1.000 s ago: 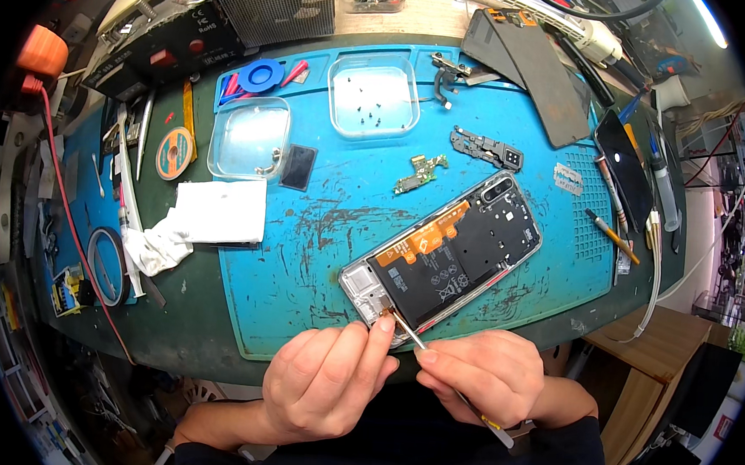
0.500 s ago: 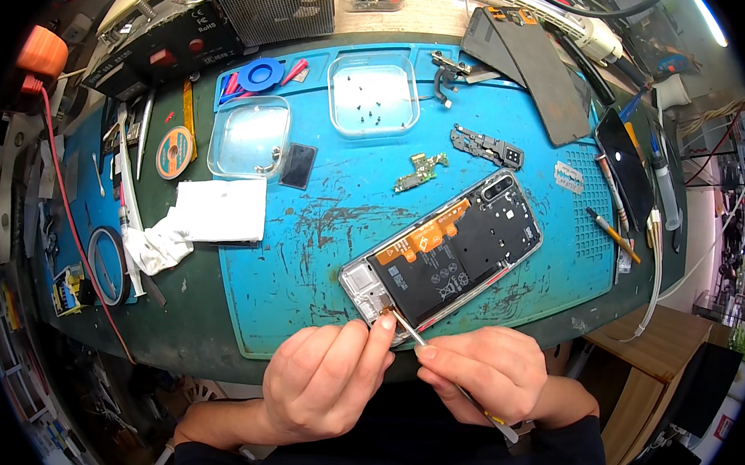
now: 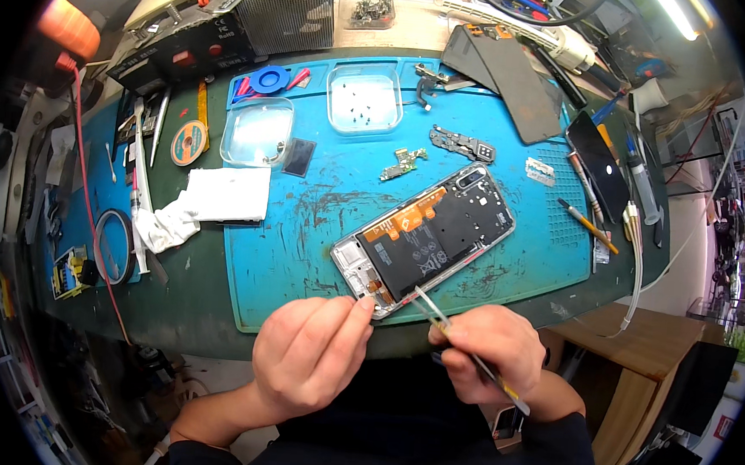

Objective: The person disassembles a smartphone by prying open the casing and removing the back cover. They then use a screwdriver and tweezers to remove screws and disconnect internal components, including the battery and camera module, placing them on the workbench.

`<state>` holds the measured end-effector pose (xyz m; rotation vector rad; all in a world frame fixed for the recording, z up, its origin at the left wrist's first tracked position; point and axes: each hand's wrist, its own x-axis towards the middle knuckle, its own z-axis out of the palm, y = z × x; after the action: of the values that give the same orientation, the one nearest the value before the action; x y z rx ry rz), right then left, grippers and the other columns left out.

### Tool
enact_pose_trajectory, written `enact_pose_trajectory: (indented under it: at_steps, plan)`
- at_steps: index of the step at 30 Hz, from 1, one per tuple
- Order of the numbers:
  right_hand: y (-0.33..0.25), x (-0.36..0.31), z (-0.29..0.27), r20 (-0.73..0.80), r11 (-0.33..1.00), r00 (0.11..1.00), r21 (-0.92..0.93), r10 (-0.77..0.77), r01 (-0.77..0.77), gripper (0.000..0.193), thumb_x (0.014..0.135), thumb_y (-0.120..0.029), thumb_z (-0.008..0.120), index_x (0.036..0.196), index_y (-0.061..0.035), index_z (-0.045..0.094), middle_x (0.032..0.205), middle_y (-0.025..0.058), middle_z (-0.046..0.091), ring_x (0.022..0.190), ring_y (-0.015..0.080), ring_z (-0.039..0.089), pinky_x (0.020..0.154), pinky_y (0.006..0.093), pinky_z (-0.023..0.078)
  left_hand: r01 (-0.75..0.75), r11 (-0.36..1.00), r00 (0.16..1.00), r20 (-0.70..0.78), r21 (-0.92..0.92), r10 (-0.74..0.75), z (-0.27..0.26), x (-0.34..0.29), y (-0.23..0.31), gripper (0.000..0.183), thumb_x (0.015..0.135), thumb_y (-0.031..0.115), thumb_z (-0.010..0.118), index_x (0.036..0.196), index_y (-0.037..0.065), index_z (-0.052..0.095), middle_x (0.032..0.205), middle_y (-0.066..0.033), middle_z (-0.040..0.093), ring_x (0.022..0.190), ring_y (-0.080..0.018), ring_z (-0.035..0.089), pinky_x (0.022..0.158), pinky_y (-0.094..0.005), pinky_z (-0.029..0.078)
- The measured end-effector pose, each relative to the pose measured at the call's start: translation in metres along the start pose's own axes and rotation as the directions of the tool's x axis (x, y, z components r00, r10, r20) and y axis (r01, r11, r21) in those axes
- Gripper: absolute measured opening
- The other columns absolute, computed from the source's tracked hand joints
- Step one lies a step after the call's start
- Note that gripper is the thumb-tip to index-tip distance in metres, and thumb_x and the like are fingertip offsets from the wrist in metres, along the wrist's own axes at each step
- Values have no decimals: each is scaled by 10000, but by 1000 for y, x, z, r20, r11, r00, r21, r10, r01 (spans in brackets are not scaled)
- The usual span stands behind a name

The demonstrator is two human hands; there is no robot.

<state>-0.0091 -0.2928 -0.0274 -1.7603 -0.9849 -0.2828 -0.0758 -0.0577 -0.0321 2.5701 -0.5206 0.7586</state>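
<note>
An opened smartphone lies slanted on the blue mat, its black battery and camera lenses exposed. At its lower left end, a small brown flex cable shows beside the battery. My left hand is closed, thumb and fingertips pressed together at the phone's bottom edge by that cable; whatever they pinch is hidden. My right hand grips metal tweezers. Their two tips are spread apart over the phone's near long edge, right of the left fingertips.
Beyond the phone lie a small green circuit board and a black bracket. Clear trays hold screws. White tissue sits left; a yellow-handled tool and a dark phone lie right. The blue mat has dark scuffs.
The tweezers have come away from the left fingertips, moving right and slightly up, and their tips have spread. My left fingertips have shifted a little left, and more of the flex cable shows.
</note>
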Motion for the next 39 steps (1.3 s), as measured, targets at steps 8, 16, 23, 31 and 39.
enact_pose_trajectory:
  at_steps: [8,16,23,31,39]
  plan:
    - [-2,9,-25,-71,975,990,-176,122,-133,403,899,-69,848,1271,15,720,1145,199,731,916,308,741,773,355,607,127,980,992,27,-155,-124,-7,6,5,415,794,-32,824,1201,15,761,1101,-106,686,959,-294,665,819,-403,544]
    - [8,4,-58,-51,850,999,-524,19,-43,396,863,18,815,1251,-10,735,1146,154,726,944,295,712,769,364,580,216,939,976,46,-268,-212,-14,20,3,297,805,10,862,1079,37,751,1032,-85,650,882,-288,620,759,-404,527]
    - [-2,-2,-54,16,958,995,-272,102,-94,385,819,32,846,1188,-15,745,1055,130,733,868,277,709,734,346,578,209,933,975,131,-293,-177,-16,22,-5,306,809,7,869,1096,36,767,1026,-92,656,920,-278,645,769,-387,539]
    - [11,13,-67,78,747,997,-664,16,39,363,796,49,755,1149,-39,765,1054,83,725,906,254,692,757,379,548,210,937,977,100,-279,-189,-19,15,-10,371,808,53,890,1139,6,730,1110,-135,651,971,-310,657,794,-394,550]
    - [22,5,-114,-63,521,992,-846,108,-110,303,866,-15,740,1164,-54,772,1062,76,724,942,268,680,802,402,530,313,928,935,234,-199,-265,-14,31,-9,923,718,149,964,1510,-18,522,1416,-197,588,1182,-384,604,999,-461,534]
